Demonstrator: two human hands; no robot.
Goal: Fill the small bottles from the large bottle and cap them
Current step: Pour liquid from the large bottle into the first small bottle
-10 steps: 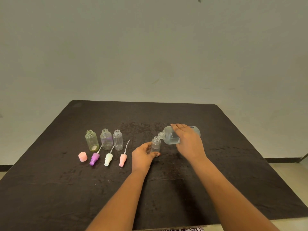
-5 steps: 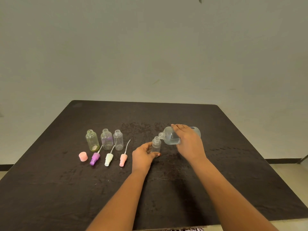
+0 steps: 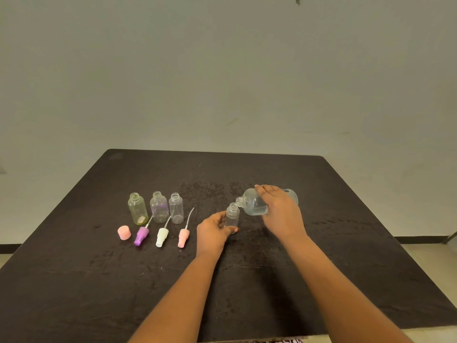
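A dark table (image 3: pixel 74 280) is seen from above, set against a plain pale wall. At the far left a round pink cap (image 3: pixel 124 232) is laid on the tabletop. Behind it and to its right, three uncapped small bottles are stood upright in a close row: a yellow-tinted bottle (image 3: pixel 137 208), a purple-tinted bottle (image 3: pixel 159 207) and a clear bottle (image 3: pixel 176 208). In front of them three spray tops are laid on their sides with their thin tubes pointed away: a purple spray top (image 3: pixel 141 235), a white spray top (image 3: pixel 162 236) and a pink spray top (image 3: pixel 183 237).

Right of these, near the table's middle, a fourth small bottle (image 3: pixel 232 216) is kept upright on the surface, its lower part gripped by the curled fingers and thumb of the left hand (image 3: pixel 212 232). Its open mouth is met by the neck of the large bottle (image 3: pixel 257 204), which is tipped almost onto its side, neck down and to the left. Clear liquid is seen pooled along the large bottle's lower side; whether any is running out cannot be told. The large bottle is held off the table, grasped from above by the right hand (image 3: pixel 279 211), its fingers wrapped over the body.
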